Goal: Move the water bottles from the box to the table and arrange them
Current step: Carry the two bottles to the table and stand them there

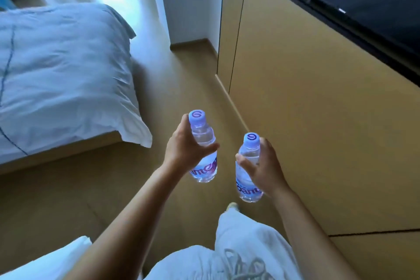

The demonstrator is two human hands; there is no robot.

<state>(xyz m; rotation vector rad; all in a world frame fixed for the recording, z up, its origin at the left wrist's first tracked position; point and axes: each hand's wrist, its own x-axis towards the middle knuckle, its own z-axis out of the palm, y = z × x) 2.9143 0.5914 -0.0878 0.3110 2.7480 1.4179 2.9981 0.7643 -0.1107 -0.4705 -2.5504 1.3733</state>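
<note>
The left hand is curled round the upper body of a clear plastic water bottle with a pale lilac screw cap, thumb across the near side and fingers wrapped behind, holding it upright in the air above the floor. The right hand grips a second clear plastic bottle with the same lilac cap in the same way, just to the right and a little nearer. The two bottles are close but apart. Each has a smooth, rounded shoulder, purple lettering on a band round the lower body, and a purple swirl on its cap.

Below lies a smooth tan wooden floor. At left stands a bed with rumpled white linen; at right, flat tan cabinet panels under a dark glossy screen.
</note>
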